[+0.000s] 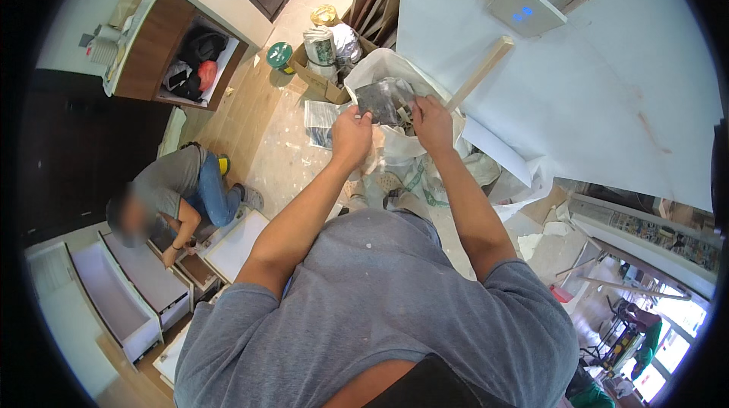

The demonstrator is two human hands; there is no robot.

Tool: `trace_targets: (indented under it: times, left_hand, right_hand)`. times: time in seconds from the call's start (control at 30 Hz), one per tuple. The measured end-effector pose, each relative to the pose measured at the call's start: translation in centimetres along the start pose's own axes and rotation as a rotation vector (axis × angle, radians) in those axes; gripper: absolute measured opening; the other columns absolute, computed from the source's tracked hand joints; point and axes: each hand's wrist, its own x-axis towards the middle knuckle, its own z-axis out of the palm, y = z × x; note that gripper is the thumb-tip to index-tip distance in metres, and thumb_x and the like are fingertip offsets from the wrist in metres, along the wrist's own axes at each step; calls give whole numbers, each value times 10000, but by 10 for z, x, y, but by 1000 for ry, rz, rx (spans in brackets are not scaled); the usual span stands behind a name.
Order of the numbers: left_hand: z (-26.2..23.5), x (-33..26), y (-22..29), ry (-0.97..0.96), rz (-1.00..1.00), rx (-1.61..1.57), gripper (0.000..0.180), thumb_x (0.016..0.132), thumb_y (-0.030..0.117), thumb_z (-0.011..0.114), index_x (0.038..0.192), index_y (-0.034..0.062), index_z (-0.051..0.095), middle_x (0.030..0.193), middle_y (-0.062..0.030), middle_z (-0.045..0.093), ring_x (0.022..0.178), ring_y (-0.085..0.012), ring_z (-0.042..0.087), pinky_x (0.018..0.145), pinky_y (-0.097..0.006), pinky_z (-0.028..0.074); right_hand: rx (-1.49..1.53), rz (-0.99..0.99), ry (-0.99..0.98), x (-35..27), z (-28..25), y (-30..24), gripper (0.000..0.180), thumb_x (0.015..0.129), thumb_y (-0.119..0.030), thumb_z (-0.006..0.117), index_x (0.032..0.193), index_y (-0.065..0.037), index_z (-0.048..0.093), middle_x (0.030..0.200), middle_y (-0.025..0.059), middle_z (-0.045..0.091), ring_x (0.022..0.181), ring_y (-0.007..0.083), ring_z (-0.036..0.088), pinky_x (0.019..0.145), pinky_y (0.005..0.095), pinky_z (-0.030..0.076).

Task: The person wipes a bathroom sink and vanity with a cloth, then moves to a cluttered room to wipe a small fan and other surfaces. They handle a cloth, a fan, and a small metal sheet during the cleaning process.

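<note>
A dark grey, flat sheet-like piece [385, 100] is held level over the mouth of a large white sack [401, 64]; its exact kind cannot be made out. My left hand [352, 136] is closed on its left edge, thumb on top. At its right end my right hand [433, 124] is also closed, fingers curled on the edge. Below the piece, the sack's opening shows rubble-like bits, partly hidden by the piece and my hands. A wooden batten [480, 74] leans out of the sack's right side.
Behind the sack stand a cardboard box [323, 83] with bags and a green tub [279, 56]. More white sacks [482, 169] lie right of my feet, beside the wall. At left a person [171, 195] crouches among pulled-out drawers [118, 298].
</note>
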Motion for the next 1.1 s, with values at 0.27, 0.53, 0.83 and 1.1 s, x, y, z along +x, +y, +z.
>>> trace_targets:
  times: [0.27, 0.53, 0.83, 1.1]
  left_hand:
    - [-33, -20, -40, 59, -209, -239, 260, 959, 177, 630, 1089, -47, 613, 826, -120, 721, 719, -188, 667, 677, -315, 509]
    - [-42, -32, -33, -21, -202, -476, 151, 977, 121, 601, 1048, -12, 618, 745, -31, 667, 640, -97, 581, 582, -268, 452]
    - [-5, 1, -36, -132, -18, -416, 223, 956, 91, 564, 1125, -46, 618, 754, -74, 659, 665, -131, 579, 624, -305, 460]
    - [-2, -4, -14, -107, 12, -267, 197, 960, 70, 530, 1061, -34, 663, 858, -139, 713, 795, -196, 642, 760, -340, 495]
  right_hand:
    - [142, -163, 347, 23, -53, -44, 100, 915, -106, 633, 919, -7, 627, 823, 172, 579, 727, 374, 579, 633, 441, 456]
    - [-7, 256, 44, -13, 16, 32, 180, 916, -146, 643, 879, 20, 586, 839, 207, 595, 758, 414, 583, 682, 483, 455]
    - [261, -129, -135, -23, -17, -85, 248, 828, -76, 649, 1071, -37, 619, 976, 151, 615, 923, 363, 626, 802, 448, 506]
    - [208, -186, -165, -32, -22, -84, 339, 852, -22, 584, 1187, -38, 627, 1017, 132, 610, 939, 342, 627, 799, 434, 513]
